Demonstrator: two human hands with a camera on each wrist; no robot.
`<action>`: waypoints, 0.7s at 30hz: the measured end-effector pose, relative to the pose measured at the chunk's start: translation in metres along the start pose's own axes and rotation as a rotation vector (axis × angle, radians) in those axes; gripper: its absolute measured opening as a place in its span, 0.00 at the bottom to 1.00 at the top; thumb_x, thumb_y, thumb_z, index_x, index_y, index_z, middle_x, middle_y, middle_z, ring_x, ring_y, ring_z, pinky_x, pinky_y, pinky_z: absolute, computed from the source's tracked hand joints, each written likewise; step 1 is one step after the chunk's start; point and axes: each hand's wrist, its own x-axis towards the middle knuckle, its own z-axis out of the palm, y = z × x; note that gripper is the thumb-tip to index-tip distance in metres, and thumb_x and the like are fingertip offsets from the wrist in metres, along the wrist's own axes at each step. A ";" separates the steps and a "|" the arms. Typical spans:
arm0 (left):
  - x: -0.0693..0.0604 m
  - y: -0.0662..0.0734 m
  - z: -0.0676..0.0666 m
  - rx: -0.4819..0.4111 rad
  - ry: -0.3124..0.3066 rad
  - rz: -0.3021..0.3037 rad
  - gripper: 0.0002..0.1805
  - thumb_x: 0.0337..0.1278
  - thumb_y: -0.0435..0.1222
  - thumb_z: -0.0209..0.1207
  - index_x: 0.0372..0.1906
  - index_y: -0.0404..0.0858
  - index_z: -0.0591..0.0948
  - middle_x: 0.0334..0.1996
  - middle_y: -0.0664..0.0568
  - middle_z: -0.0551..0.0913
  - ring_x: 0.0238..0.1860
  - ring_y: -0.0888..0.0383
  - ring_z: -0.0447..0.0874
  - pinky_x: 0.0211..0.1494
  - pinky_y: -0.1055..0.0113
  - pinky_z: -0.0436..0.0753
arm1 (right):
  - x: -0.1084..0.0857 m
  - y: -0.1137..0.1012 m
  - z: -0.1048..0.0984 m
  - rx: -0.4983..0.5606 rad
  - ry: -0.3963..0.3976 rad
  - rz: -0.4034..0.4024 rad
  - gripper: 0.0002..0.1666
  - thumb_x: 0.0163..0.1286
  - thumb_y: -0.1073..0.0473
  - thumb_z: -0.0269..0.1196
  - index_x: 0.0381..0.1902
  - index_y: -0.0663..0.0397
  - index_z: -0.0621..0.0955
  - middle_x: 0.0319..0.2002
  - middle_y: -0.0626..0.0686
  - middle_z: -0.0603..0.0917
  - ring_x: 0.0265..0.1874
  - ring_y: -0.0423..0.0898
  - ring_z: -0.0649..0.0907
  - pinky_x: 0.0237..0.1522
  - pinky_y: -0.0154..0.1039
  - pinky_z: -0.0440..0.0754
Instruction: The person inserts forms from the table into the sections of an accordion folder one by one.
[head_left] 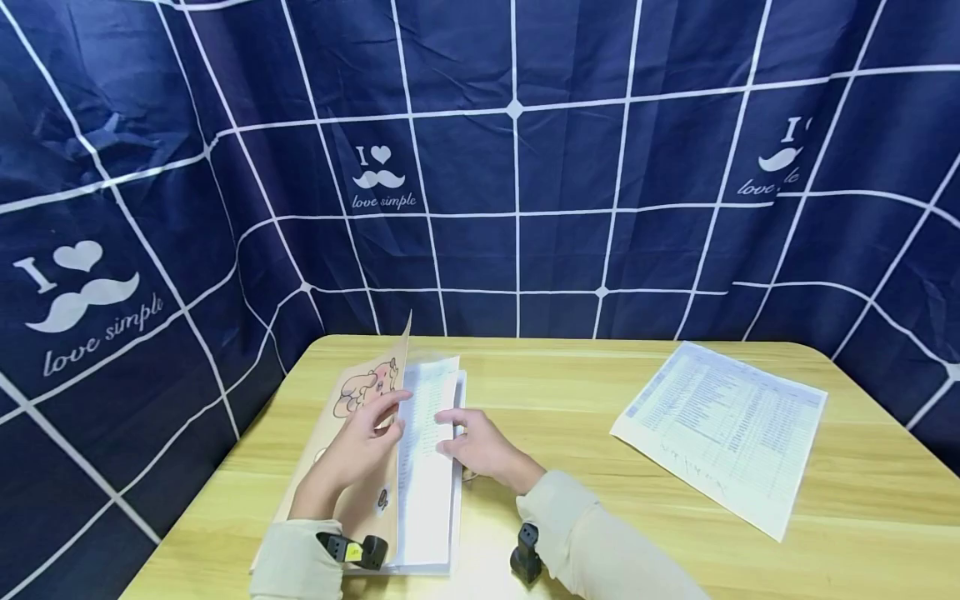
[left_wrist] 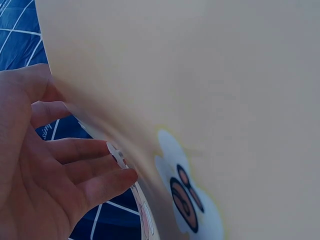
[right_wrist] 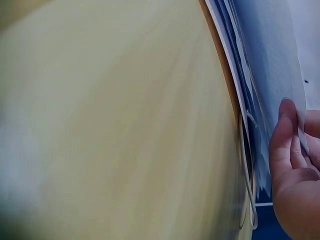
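A tan folder with cartoon animals on its cover lies open at the left of the table, its cover raised and bowed. My left hand holds the cover, its fingers at the edge; in the left wrist view the cover hides part of the fingers. Inside the folder is a stack of printed sheets. With thumb and fingers, my right hand pinches the right edge of a sheet, and the right wrist view shows that sheet lifted off the pages below.
A single printed sheet with handwriting near its bottom lies tilted on the right of the wooden table. A thin loop sticks out from the folder's edge. Behind the table hangs a dark blue curtain with white lines.
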 end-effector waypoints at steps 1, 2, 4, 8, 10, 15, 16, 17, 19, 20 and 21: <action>0.000 0.000 0.000 0.004 0.001 0.002 0.22 0.61 0.28 0.51 0.61 0.34 0.71 0.63 0.35 0.68 0.65 0.38 0.66 0.63 0.49 0.70 | 0.001 0.000 0.001 0.003 0.001 0.002 0.28 0.65 0.65 0.59 0.64 0.56 0.70 0.45 0.57 0.80 0.10 0.37 0.65 0.13 0.28 0.67; 0.000 0.000 0.000 0.007 -0.002 0.001 0.22 0.61 0.28 0.51 0.61 0.34 0.71 0.63 0.35 0.68 0.65 0.38 0.66 0.63 0.49 0.70 | 0.001 0.000 0.002 0.005 0.002 0.001 0.28 0.65 0.65 0.59 0.64 0.56 0.71 0.41 0.55 0.81 0.10 0.37 0.66 0.13 0.28 0.67; 0.000 0.000 0.000 0.014 -0.003 -0.002 0.22 0.61 0.29 0.51 0.61 0.35 0.71 0.63 0.36 0.68 0.65 0.38 0.66 0.63 0.49 0.70 | 0.003 0.000 0.003 0.005 0.003 -0.002 0.28 0.65 0.66 0.59 0.64 0.57 0.71 0.34 0.53 0.80 0.10 0.37 0.65 0.12 0.28 0.66; 0.000 0.001 0.001 0.011 -0.006 -0.011 0.22 0.61 0.29 0.51 0.62 0.34 0.71 0.64 0.37 0.68 0.65 0.40 0.66 0.62 0.49 0.72 | 0.005 0.000 0.006 0.010 0.004 -0.008 0.29 0.64 0.67 0.59 0.64 0.59 0.70 0.40 0.52 0.81 0.11 0.37 0.66 0.13 0.28 0.66; 0.000 0.000 0.001 0.000 -0.008 -0.012 0.22 0.62 0.28 0.51 0.62 0.33 0.71 0.64 0.36 0.68 0.65 0.39 0.66 0.62 0.49 0.72 | 0.007 0.000 0.007 0.012 0.003 -0.001 0.29 0.64 0.67 0.59 0.64 0.58 0.70 0.40 0.54 0.81 0.12 0.38 0.67 0.14 0.29 0.67; 0.000 -0.002 0.001 -0.010 -0.010 0.009 0.22 0.61 0.28 0.51 0.61 0.31 0.71 0.63 0.35 0.68 0.65 0.38 0.66 0.62 0.48 0.71 | 0.008 0.000 0.010 0.023 0.018 0.010 0.29 0.62 0.67 0.60 0.63 0.58 0.71 0.37 0.53 0.82 0.14 0.40 0.71 0.14 0.29 0.68; 0.000 -0.002 0.001 -0.005 -0.008 0.010 0.22 0.61 0.28 0.51 0.61 0.32 0.71 0.63 0.35 0.68 0.65 0.39 0.66 0.62 0.48 0.71 | 0.008 0.000 0.011 0.018 0.023 0.012 0.29 0.62 0.67 0.60 0.63 0.58 0.71 0.36 0.53 0.83 0.13 0.40 0.71 0.14 0.29 0.68; 0.001 -0.002 0.001 -0.003 -0.007 0.016 0.22 0.61 0.28 0.51 0.61 0.31 0.71 0.63 0.35 0.68 0.65 0.39 0.66 0.62 0.48 0.70 | 0.009 0.000 0.012 0.014 0.027 0.014 0.29 0.62 0.67 0.61 0.63 0.57 0.72 0.33 0.52 0.83 0.13 0.40 0.71 0.13 0.29 0.68; 0.001 -0.003 0.002 0.002 -0.005 0.022 0.22 0.61 0.27 0.51 0.61 0.31 0.71 0.63 0.35 0.69 0.65 0.38 0.66 0.62 0.48 0.70 | 0.009 -0.001 0.014 0.003 0.034 0.018 0.29 0.62 0.67 0.61 0.62 0.56 0.72 0.29 0.51 0.83 0.12 0.39 0.70 0.13 0.29 0.67; 0.001 -0.002 0.002 0.000 -0.004 0.024 0.22 0.61 0.27 0.51 0.61 0.31 0.71 0.63 0.35 0.69 0.65 0.38 0.66 0.62 0.48 0.70 | 0.010 -0.001 0.014 -0.006 0.037 0.019 0.29 0.62 0.66 0.61 0.62 0.56 0.72 0.28 0.51 0.83 0.12 0.39 0.70 0.13 0.29 0.67; 0.000 -0.002 0.002 -0.001 -0.004 0.021 0.22 0.61 0.27 0.51 0.61 0.31 0.71 0.63 0.35 0.69 0.65 0.38 0.66 0.62 0.49 0.70 | 0.010 -0.001 0.015 -0.014 0.041 0.022 0.28 0.62 0.66 0.61 0.62 0.56 0.72 0.28 0.52 0.83 0.11 0.39 0.69 0.14 0.29 0.67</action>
